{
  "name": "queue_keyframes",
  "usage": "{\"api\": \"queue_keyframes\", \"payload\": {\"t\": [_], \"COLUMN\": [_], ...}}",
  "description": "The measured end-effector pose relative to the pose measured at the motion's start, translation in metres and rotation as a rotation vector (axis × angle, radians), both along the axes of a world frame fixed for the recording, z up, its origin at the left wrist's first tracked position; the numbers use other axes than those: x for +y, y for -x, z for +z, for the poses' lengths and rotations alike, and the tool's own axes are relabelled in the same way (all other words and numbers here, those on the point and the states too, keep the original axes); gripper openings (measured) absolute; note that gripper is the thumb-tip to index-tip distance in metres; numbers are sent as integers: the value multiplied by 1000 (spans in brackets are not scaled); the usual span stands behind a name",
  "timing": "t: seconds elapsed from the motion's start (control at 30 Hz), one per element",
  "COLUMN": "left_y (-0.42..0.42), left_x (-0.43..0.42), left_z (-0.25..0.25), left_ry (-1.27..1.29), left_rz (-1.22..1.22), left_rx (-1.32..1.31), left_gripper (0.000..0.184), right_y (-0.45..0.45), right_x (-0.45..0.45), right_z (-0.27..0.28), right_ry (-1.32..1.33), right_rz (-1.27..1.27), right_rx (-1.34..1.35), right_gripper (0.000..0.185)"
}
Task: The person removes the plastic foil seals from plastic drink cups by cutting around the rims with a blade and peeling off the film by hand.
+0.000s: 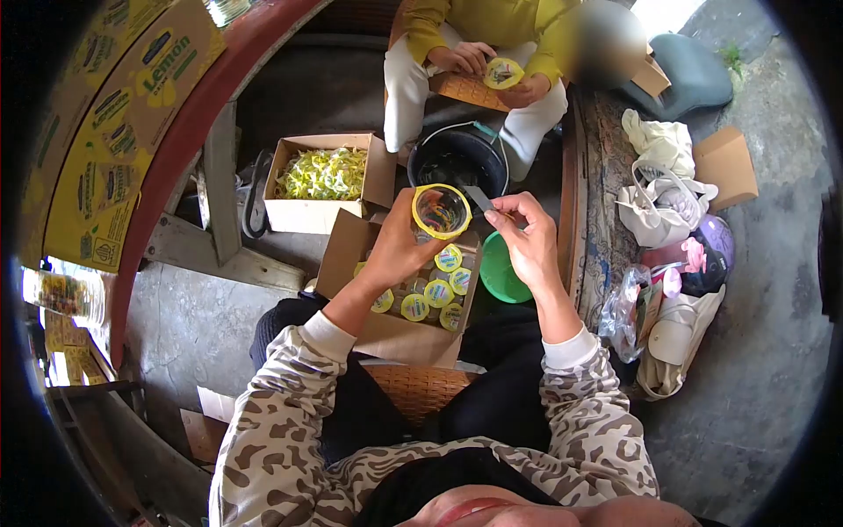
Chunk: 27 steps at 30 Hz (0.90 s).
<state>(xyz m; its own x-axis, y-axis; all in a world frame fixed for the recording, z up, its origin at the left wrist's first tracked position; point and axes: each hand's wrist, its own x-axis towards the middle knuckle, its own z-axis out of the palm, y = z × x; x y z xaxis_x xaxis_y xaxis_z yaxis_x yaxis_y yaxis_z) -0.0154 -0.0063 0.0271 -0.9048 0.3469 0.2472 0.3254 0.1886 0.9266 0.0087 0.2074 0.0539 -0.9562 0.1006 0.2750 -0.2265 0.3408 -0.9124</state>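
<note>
My left hand (393,255) is wrapped round a clear plastic cup (442,213) with a yellow rim, its mouth facing up at me. The cup looks open at the top, with only dark see-through plastic inside the rim. Between the thumb and fingers of my right hand (530,239) is a flat grey blade (478,198), its tip close to the cup's right side. Below my hands, a cardboard box (399,339) holds several cups with yellow lemon-print lids (414,306). My left hand and forearm hide part of that box.
A black bucket (504,176) stands beyond my hands, a green basin (504,274) beside it. Yellow strips (323,173) fill another box (303,215). Opposite, a person (492,22) holds a yellow-lidded cup (503,74). Bags (654,215) lie right; lemon-print cartons (114,132) stand left.
</note>
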Motion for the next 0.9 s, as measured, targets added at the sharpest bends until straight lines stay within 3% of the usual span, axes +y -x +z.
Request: {"api": "queue_keyframes", "payload": {"t": [0.07, 0.13, 0.23, 0.37, 0.47, 0.57, 0.67, 0.9], "left_y": [2, 2, 2, 1, 2, 1, 1, -1], "left_x": [2, 4, 6, 3, 2, 2, -1, -1], "left_z": [-3, -6, -9, -6, -7, -1, -1, 8], "left_ry": [32, -280, -414, -400, -221, -195, -135, -27], "left_rz": [-22, -121, -129, -111, -13, 89, 193, 259], "left_rx": [4, -237, -337, -344, -129, -75, -14, 51], "left_gripper": [68, 68, 68, 76, 78, 72, 56, 57], "right_y": [-1, -1, 0, 0, -3, -7, -10, -19], "right_x": [-2, -5, -10, -13, -18, -22, -29, -40], "right_z": [0, -1, -2, -3, 2, 0, -1, 3], "right_ry": [-20, -46, -63, -74, -87, -84, -148, -414], "right_rz": [25, 31, 28, -21, -63, -87, -114, -107], "right_rx": [21, 43, 70, 158, 236, 250, 291, 399], "right_gripper": [11, 11, 12, 13, 13, 13, 14, 20]}}
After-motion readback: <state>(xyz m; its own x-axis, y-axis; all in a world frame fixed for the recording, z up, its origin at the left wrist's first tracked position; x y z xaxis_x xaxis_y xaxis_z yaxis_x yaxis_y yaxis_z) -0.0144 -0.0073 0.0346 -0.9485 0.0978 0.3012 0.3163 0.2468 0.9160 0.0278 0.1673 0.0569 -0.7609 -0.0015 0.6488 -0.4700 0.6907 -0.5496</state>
